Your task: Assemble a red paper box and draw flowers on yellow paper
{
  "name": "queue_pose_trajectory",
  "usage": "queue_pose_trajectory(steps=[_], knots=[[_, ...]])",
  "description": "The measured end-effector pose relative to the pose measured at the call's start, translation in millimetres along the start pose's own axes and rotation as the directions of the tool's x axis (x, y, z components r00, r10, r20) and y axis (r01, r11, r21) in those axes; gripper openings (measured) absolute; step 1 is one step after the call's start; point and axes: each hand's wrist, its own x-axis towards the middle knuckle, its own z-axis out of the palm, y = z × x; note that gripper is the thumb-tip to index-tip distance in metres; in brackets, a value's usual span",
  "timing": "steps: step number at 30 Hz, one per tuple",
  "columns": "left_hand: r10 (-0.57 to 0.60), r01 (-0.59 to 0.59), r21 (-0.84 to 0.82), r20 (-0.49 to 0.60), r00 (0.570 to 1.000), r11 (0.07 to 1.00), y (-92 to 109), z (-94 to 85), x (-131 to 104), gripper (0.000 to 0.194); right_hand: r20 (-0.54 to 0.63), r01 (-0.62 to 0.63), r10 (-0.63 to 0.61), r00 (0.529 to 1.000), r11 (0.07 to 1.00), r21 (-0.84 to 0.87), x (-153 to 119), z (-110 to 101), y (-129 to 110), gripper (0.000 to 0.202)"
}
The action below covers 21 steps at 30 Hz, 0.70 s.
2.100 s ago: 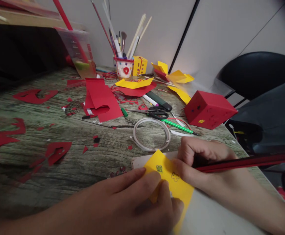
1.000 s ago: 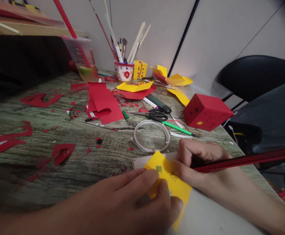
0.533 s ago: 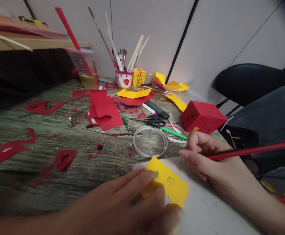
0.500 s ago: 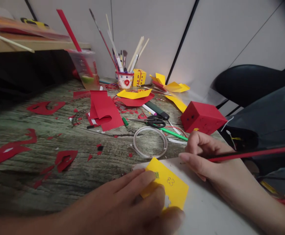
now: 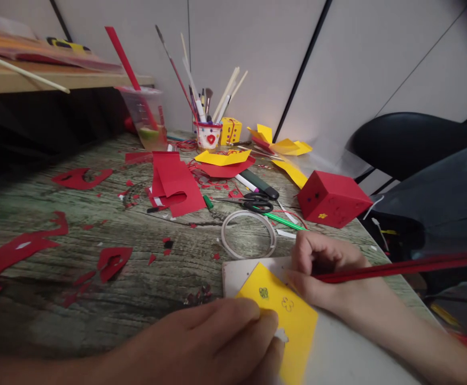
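A yellow paper piece [image 5: 300, 331] lies on a white board [image 5: 337, 342]. It bears a green-coloured flower, a flower outline and a ragged-edged hole with pale grey showing in it. My left hand [image 5: 217, 334] has its fingers curled together on the paper's left side, gripping it; the thumb is partly blurred. At the paper's upper right, my right hand [image 5: 329, 270] is closed round a long, thin red-and-black pencil [image 5: 410, 267]. Its tip is hidden by the fingers. Just beyond the board lies a roll of clear tape [image 5: 223, 235].
Black scissors [image 5: 257, 203], a green pen [image 5: 285, 220] and a red paper box [image 5: 333, 198] lie farther back. Red paper scraps [image 5: 115, 262] cover the left side. A pot of brushes [image 5: 208, 135] and a plastic cup [image 5: 147, 115] stand near the wall.
The left fingers, spread over the paper before, have drawn together at its left side. My right hand has shifted down and left, close to the paper's edge. The view has moved slightly.
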Motion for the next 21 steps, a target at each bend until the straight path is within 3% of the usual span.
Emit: queue_pose_trajectory(steps=[5, 10, 15, 21], knots=[[-0.080, 0.079, 0.019, 0.059, 0.995, 0.997, 7, 5.5, -2, 0.028, 0.034, -0.060, 0.056, 0.998, 0.985, 0.163, 5, -10, -3, 0.030], [-0.061, 0.057, 0.059, 0.066, 0.996, 0.997, 12, 7.4, -1, 0.023, -0.022, -0.091, 0.094, 0.995, 0.990, 0.107, 2, -9, -15, 0.031], [-0.110, 0.110, 0.047, -0.001, 0.994, 0.993, 11, 9.5, 0, 0.023, -0.035, -0.098, 0.100, 0.994, 0.994, 0.048, -2, -2, -8, 0.024], [-0.055, 0.055, 0.067, -0.010, 0.998, 0.996, 1, 7.5, 1, 0.024, -0.085, -0.054, 0.068, 0.994, 0.986, 0.155, -2, -5, -5, 0.030]])
